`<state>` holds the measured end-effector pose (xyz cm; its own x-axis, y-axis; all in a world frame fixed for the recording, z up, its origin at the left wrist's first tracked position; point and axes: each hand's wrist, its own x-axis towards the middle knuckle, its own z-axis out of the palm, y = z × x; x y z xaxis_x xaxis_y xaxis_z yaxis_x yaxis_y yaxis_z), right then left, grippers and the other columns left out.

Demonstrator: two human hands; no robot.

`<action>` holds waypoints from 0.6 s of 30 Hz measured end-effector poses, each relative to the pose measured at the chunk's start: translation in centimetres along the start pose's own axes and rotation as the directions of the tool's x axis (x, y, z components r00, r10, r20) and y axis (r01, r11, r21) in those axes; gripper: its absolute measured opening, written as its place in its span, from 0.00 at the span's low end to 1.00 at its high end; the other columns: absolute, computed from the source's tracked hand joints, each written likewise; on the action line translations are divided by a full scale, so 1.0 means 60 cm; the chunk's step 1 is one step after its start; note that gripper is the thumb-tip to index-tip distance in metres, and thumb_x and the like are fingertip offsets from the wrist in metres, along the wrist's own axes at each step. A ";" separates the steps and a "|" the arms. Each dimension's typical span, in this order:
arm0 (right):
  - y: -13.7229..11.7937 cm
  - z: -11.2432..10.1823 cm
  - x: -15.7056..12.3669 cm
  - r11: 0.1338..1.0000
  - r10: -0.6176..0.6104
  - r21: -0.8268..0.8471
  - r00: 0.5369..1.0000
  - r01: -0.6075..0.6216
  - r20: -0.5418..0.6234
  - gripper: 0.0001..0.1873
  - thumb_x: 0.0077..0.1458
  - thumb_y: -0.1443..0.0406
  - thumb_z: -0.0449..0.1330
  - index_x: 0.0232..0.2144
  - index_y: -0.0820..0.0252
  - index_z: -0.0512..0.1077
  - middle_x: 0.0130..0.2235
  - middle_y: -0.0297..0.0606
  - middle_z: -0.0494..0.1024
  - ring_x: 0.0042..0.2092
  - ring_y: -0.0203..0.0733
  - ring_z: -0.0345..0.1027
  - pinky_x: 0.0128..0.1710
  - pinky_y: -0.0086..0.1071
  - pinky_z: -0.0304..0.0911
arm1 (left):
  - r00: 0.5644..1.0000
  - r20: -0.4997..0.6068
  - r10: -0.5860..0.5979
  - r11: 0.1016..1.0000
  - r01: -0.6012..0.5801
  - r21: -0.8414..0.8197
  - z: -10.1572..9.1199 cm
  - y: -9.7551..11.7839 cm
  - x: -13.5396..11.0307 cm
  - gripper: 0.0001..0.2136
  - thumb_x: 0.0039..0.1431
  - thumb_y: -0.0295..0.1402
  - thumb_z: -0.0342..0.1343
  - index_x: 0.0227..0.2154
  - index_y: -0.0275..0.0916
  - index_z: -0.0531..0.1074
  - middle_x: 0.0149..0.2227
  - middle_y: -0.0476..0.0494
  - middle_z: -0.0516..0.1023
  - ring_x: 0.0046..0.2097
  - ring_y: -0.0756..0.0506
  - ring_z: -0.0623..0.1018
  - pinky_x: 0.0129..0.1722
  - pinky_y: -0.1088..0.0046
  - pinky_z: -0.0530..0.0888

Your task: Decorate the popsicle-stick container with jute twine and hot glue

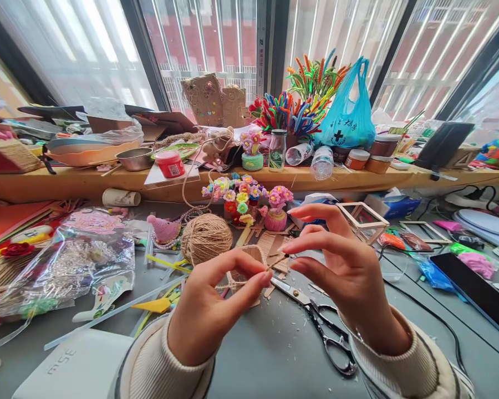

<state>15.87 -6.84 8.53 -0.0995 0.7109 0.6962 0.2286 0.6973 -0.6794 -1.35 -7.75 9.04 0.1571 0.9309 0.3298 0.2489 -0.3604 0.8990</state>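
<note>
My left hand [210, 307] is raised over the grey table, its thumb and forefinger pinched on a small piece wrapped in jute twine [245, 265]. My right hand [345, 271] is beside it, the thumb and forefinger pinched on a thin strand of the same twine near the piece, the other fingers spread. A ball of jute twine [205, 238] lies just behind the left hand. Black-handled scissors [322, 327] lie on the table under the right hand. Thin wooden sticks [274, 246] lie behind the piece.
Small pots of pipe-cleaner flowers [249, 202] stand behind the twine ball. A wooden stick frame [363, 221] is at the right. Plastic bags [79, 257] lie at the left, a white box [75, 366] at the near left, a dark tablet [476, 288] at the right. The wooden ledge [66, 180] holds jars, bowls and a blue bag [349, 119].
</note>
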 end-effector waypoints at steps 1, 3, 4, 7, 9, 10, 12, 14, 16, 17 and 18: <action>0.000 0.000 0.000 1.000 0.003 0.004 1.000 -0.003 -0.001 0.05 0.48 0.63 0.63 0.31 0.47 0.76 0.47 0.35 0.67 0.51 0.44 0.60 0.45 0.37 0.61 | 1.000 0.004 -0.002 1.000 0.002 -0.002 0.000 0.000 0.000 0.05 0.49 0.29 0.57 0.21 0.37 0.72 0.21 0.50 0.72 0.25 0.52 0.70 0.27 0.78 0.66; -0.001 0.001 0.000 1.000 0.018 0.014 1.000 -0.018 -0.007 0.03 0.49 0.64 0.63 0.29 0.49 0.75 0.46 0.35 0.67 0.51 0.43 0.60 0.46 0.36 0.60 | 1.000 0.005 -0.004 1.000 0.004 -0.009 0.000 0.001 -0.001 0.05 0.49 0.29 0.58 0.20 0.37 0.72 0.21 0.50 0.73 0.25 0.52 0.70 0.27 0.79 0.66; -0.001 0.001 0.000 0.999 0.029 0.022 1.000 -0.029 -0.009 0.03 0.49 0.64 0.62 0.29 0.49 0.75 0.46 0.34 0.67 0.50 0.42 0.60 0.46 0.36 0.60 | 1.000 0.003 -0.005 1.000 0.005 -0.015 0.000 0.002 -0.001 0.05 0.49 0.29 0.58 0.21 0.37 0.72 0.21 0.51 0.73 0.25 0.52 0.70 0.27 0.79 0.66; 0.000 0.000 0.000 0.997 0.055 0.049 0.998 -0.053 -0.041 0.02 0.50 0.65 0.62 0.28 0.51 0.74 0.46 0.33 0.68 0.49 0.40 0.60 0.49 0.35 0.58 | 1.000 -0.001 -0.009 1.000 0.009 -0.028 0.000 0.003 -0.001 0.05 0.49 0.29 0.58 0.20 0.37 0.72 0.21 0.51 0.73 0.25 0.53 0.69 0.27 0.80 0.66; 0.001 -0.001 0.001 0.995 0.084 0.066 0.994 -0.080 -0.065 0.02 0.52 0.64 0.60 0.28 0.51 0.74 0.46 0.33 0.68 0.50 0.39 0.60 0.51 0.34 0.56 | 1.000 0.001 -0.011 0.999 0.011 -0.039 -0.001 0.003 -0.001 0.05 0.49 0.28 0.58 0.20 0.37 0.71 0.21 0.52 0.73 0.25 0.53 0.69 0.26 0.80 0.65; 0.001 -0.001 0.001 0.992 0.103 0.076 0.993 -0.098 -0.065 0.04 0.53 0.64 0.59 0.28 0.51 0.74 0.46 0.33 0.69 0.51 0.39 0.59 0.52 0.34 0.54 | 1.000 0.002 -0.012 0.999 0.012 -0.044 -0.001 0.002 -0.001 0.05 0.49 0.28 0.58 0.20 0.37 0.71 0.21 0.52 0.73 0.25 0.53 0.69 0.27 0.80 0.65; 0.001 -0.001 0.001 0.988 0.129 0.095 0.991 -0.125 -0.035 0.06 0.55 0.62 0.57 0.30 0.50 0.75 0.46 0.32 0.69 0.51 0.38 0.59 0.53 0.33 0.54 | 1.000 0.002 -0.013 0.999 0.013 -0.050 0.000 0.002 -0.001 0.05 0.49 0.28 0.58 0.20 0.37 0.71 0.21 0.52 0.73 0.25 0.53 0.69 0.27 0.81 0.65; 0.001 -0.002 0.001 0.987 0.126 0.098 0.992 -0.127 0.010 0.06 0.55 0.62 0.57 0.32 0.50 0.75 0.48 0.33 0.68 0.52 0.39 0.58 0.53 0.34 0.54 | 1.000 0.003 -0.011 0.999 0.011 -0.049 0.000 0.001 -0.001 0.04 0.49 0.27 0.58 0.21 0.37 0.72 0.21 0.52 0.73 0.25 0.53 0.69 0.27 0.81 0.65; -0.001 -0.001 0.001 0.989 0.116 0.091 0.993 -0.119 0.036 0.04 0.52 0.62 0.60 0.32 0.50 0.75 0.48 0.33 0.68 0.52 0.40 0.59 0.52 0.34 0.54 | 1.000 0.007 -0.004 0.999 0.005 -0.043 0.001 0.001 -0.002 0.04 0.49 0.27 0.58 0.21 0.37 0.72 0.21 0.53 0.73 0.26 0.54 0.70 0.27 0.81 0.65; -0.002 -0.001 0.001 0.989 0.115 0.090 0.993 -0.118 0.040 0.03 0.50 0.62 0.61 0.30 0.51 0.75 0.48 0.33 0.68 0.52 0.40 0.59 0.52 0.34 0.54 | 1.000 0.008 0.001 0.999 0.000 -0.041 0.002 0.001 -0.002 0.04 0.49 0.27 0.58 0.21 0.37 0.72 0.22 0.53 0.73 0.26 0.53 0.70 0.27 0.81 0.65; -0.002 0.000 0.000 0.989 0.115 0.093 0.993 -0.119 0.038 0.01 0.50 0.63 0.62 0.28 0.52 0.75 0.48 0.33 0.68 0.51 0.40 0.59 0.52 0.34 0.55 | 1.000 0.010 0.006 0.999 -0.005 -0.041 0.002 0.001 -0.003 0.05 0.49 0.28 0.58 0.21 0.37 0.72 0.22 0.53 0.73 0.26 0.54 0.70 0.28 0.81 0.65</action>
<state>15.85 -6.93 8.65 -0.1096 0.7896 0.6037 0.1479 0.6135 -0.7757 -1.23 -7.93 9.03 0.1678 0.9283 0.3319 0.2086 -0.3625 0.9083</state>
